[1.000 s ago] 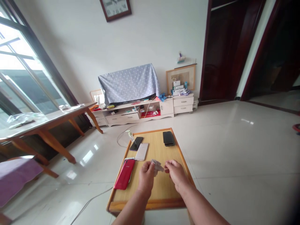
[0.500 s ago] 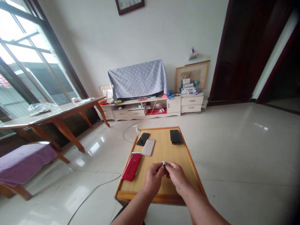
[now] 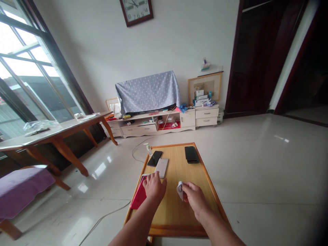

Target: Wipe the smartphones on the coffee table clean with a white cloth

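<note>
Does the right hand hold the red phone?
No, the right hand holds a small white cloth, away from the red phone.

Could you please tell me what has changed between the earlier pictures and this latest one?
The left hand has let go of the small pale cloth and moved left, coming to rest over the red phone, next to the pale phone. The right hand alone now holds the cloth above the wooden table. The black phones and pump bottle stayed where they were.
</note>
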The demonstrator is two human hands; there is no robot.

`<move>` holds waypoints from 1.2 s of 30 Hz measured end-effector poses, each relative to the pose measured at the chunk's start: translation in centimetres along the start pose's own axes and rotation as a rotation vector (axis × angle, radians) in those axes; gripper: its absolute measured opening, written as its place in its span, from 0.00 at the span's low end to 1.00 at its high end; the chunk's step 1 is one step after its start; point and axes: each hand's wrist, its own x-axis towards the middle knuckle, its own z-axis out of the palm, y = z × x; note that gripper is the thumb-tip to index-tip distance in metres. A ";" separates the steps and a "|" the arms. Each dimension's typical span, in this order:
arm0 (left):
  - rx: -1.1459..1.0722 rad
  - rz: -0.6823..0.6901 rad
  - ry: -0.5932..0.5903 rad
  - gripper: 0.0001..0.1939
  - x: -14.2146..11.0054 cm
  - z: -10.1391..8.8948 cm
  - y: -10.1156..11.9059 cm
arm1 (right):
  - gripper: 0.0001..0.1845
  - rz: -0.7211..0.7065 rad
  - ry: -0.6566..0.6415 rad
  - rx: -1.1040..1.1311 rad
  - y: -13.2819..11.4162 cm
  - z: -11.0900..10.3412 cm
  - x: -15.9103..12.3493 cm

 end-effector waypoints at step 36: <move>0.150 0.211 -0.082 0.27 -5.0 0.4 1.4 | 0.20 -0.154 0.125 -0.084 -1.0 -2.2 0.6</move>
